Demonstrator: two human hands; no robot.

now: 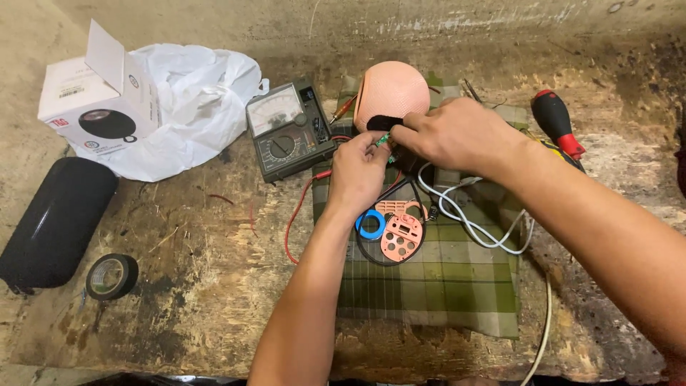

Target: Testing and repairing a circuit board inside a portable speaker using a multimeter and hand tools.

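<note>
Worn, stained wooden bench (214, 300), rough concrete wall at the far edge.

Near left: roll of black tape (111, 276) lying flat, and a black cylinder speaker (53, 221) on its side, both parked well apart from the work, out of the way.

Centre: green plaid cloth (443, 286) spread over the wood, prob. to keep small parts from rolling or getting lost. On it a pink control plate w/ holes (400, 232) and a blue ring (371, 224), just beside the left wrist, w/ a black wire loop round them. White cable (471, 225) snakes off to the right.

Hands meet mid-cloth. Left hand (359, 171) has fingers pressed together, pinching a small green part (384, 139). Right hand (454, 136) is curled closed on the same spot from the right; what exactly it pinches is hidden by the fingers. Both work right against the pink round speaker shell (391, 93), which sits at the cloth's far edge, so leads stay short.

Far left of that: analog multimeter (288, 129), face tilted toward the person, red lead trailing to the cloth. Far right: red-black screwdriver (559, 121). Far left: open white box (96, 93) on a white plastic bag (196, 100).
</note>
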